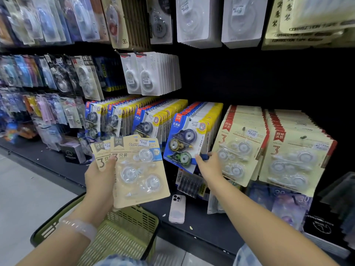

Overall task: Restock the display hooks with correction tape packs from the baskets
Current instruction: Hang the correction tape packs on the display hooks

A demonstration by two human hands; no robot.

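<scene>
Left hand (99, 179) is up in front with fingers curled, thumb on top, bracelet on that wrist. Right hand (208, 166) is stretched forward on a straight arm, fingers curled and pinching.

Bright, even shop light from overhead; glare on the blister packs (141, 170) in the left grip (99, 179). Far left of it, hanging packs (28, 77) blur; edges bow.

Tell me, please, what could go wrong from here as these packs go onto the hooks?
The left hand grips several beige packs fanned loosely, so one might slip toward the green basket. The right hand is pushing the blue packs aside and could unhook them. A phone on the ledge could be struck.
</scene>
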